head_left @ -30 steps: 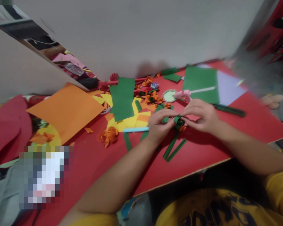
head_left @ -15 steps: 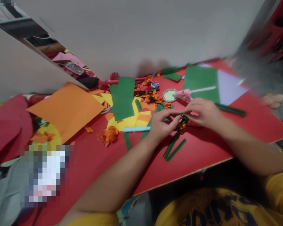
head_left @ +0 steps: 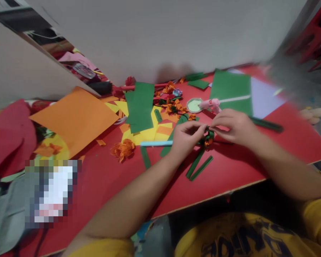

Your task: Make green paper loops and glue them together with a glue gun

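Paper piece: the small green-and-orange paper piece [head_left: 209, 139] is up between the two hands, on the person's side of the round dish [head_left: 194, 105] and slightly to its right.
Left hand: the left hand [head_left: 188, 137] has its fingers pinched on the top of the piece, nearer the person than the dish.
Right hand: the right hand [head_left: 234, 127] pinches the same top edge between thumb and fingers, to the right of the dish.
Pink object: the pink object [head_left: 210, 105] sits at the dish's right rim, a pale stick [head_left: 234, 99] running rightward from it.
Strips: two green strips [head_left: 201, 168] lie well below the dish, toward the person.
Blue stick: the light blue stick [head_left: 156, 144] lies below and left of the dish, its right end hidden by the left hand.
Flowers: small orange flowers [head_left: 174, 106] cluster just left of the dish; a larger orange flower [head_left: 123, 150] lies farther left.
Sheets: a green sheet [head_left: 231, 89] and a lilac sheet [head_left: 266, 98] lie right of the dish; an orange sheet [head_left: 76, 119] lies far left.
Table: the red table [head_left: 238, 167] carries the dish.
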A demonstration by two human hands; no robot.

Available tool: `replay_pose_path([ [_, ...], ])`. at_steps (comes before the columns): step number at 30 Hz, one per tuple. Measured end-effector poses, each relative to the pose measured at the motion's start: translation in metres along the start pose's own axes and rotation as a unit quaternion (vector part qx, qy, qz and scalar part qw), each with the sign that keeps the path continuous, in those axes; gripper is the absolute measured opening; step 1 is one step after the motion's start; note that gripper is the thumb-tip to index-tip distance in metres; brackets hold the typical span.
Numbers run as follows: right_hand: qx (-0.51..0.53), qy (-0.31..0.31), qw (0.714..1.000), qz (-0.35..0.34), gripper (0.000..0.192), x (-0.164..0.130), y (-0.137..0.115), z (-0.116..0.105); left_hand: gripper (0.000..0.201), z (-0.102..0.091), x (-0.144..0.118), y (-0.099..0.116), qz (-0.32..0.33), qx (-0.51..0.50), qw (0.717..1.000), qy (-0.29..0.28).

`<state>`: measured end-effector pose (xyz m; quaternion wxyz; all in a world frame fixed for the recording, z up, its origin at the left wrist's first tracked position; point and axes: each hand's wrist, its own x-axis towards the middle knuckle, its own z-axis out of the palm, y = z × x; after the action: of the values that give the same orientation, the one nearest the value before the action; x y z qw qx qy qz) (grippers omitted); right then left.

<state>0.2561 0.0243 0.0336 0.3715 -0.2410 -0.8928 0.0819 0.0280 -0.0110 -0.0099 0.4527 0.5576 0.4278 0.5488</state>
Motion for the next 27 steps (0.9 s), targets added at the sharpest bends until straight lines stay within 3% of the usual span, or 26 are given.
replay_pose_path([
  [4,-0.001,0.008,0.999,-0.031,0.012,0.0,-0.004,-0.003,0.03,0.003,-0.001,0.002,-0.015,-0.015,1.0,0.009],
  [18,-0.088,0.006,0.996,-0.035,0.015,0.0,-0.017,0.001,0.028,0.008,-0.004,0.006,-0.026,-0.044,0.998,0.042],
  [27,-0.059,-0.07,0.995,0.026,0.016,0.002,-0.022,0.0,0.021,0.01,-0.004,0.007,-0.024,-0.03,0.998,0.057],
])
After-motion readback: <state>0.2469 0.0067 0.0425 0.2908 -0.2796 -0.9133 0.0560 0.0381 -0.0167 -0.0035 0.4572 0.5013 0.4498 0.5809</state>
